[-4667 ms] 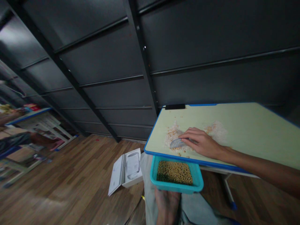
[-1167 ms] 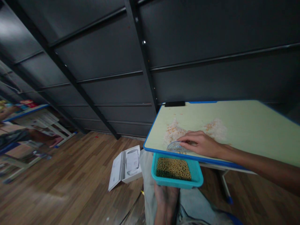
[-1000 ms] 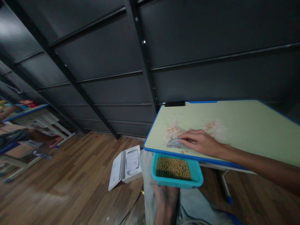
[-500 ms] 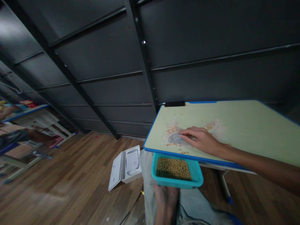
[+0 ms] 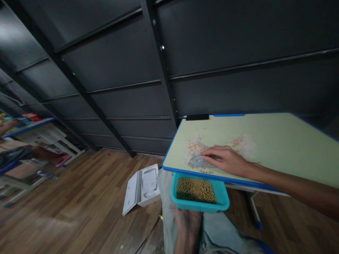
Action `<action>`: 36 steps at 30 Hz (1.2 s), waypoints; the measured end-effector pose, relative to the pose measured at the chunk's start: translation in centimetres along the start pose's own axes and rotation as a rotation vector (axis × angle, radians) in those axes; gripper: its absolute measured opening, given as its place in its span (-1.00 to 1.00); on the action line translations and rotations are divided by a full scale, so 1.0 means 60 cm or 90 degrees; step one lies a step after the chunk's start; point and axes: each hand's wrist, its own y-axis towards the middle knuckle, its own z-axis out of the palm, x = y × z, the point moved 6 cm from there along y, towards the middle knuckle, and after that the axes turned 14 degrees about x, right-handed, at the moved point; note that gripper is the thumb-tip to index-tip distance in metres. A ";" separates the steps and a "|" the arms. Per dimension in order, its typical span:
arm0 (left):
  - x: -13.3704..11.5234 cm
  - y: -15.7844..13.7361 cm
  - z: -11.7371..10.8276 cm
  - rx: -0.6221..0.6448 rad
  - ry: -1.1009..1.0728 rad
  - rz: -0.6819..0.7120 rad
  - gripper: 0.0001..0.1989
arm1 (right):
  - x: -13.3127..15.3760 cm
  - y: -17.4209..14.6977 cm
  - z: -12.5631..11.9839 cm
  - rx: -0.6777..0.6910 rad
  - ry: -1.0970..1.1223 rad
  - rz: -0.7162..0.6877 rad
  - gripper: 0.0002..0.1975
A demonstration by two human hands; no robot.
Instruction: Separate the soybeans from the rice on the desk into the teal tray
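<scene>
My right hand [image 5: 229, 160] pinches a clear, half-round plastic protractor [image 5: 197, 161] against the light green tabletop, close to its near blue edge. White grains [image 5: 194, 146] mixed with yellowish beans lie just beyond the protractor. A few loose beans [image 5: 206, 172] rest between it and the table edge. Below that edge, my left hand [image 5: 188, 220] supports a turquoise plastic container [image 5: 222, 204] from underneath; its fingers are mostly hidden. Round tan beans [image 5: 197, 190] cover most of the container's bottom, with some green ones at the left.
A second pile of white grains [image 5: 246, 145] lies on the table [image 5: 288, 141], beyond my right hand. An open white box [image 5: 149, 185] stands on the wooden floor. Dark metal panels [image 5: 127, 63] rise behind the table. Another person's leg [image 5: 47, 155] shows at the far left table.
My right hand has drawn the protractor slightly toward the near table edge, closer to the loose beans. My left hand and the container have stayed in place.
</scene>
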 end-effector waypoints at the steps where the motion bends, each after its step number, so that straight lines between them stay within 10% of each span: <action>1: 0.000 0.000 0.001 -0.004 -0.002 0.000 -0.59 | 0.000 0.000 0.000 0.000 0.005 0.003 -0.78; 36: 0.004 0.000 0.005 -0.002 -0.038 0.003 -0.61 | 0.012 -0.002 0.004 0.032 0.064 -0.007 -0.79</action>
